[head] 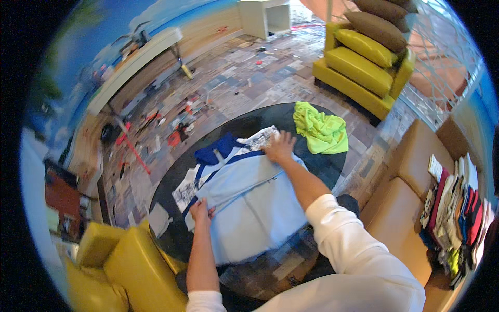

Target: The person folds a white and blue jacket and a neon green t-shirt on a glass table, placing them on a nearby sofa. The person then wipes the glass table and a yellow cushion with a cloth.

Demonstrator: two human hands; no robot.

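Note:
A light blue garment [257,214] with navy trim and white printed sections is spread across a round black table [171,238]. My left hand [200,210] pinches the garment at its left edge. Fingers apart, my right hand [281,147] rests on the white printed part [259,138] at the upper right of the garment. Between the hands, a fold runs across the light blue cloth. Dark blue cloth [218,150] lies bunched at the garment's far side. A crumpled neon yellow-green cloth [321,130] sits on the table beyond my right hand.
A row of folded clothes [454,210] lies on the tan sofa [393,210] to my right. Yellow armchairs stand at the far right [358,72] and near left [136,269]. Scattered items [181,132] litter the floor beyond the table. White cloth [160,220] lies at the table's left edge.

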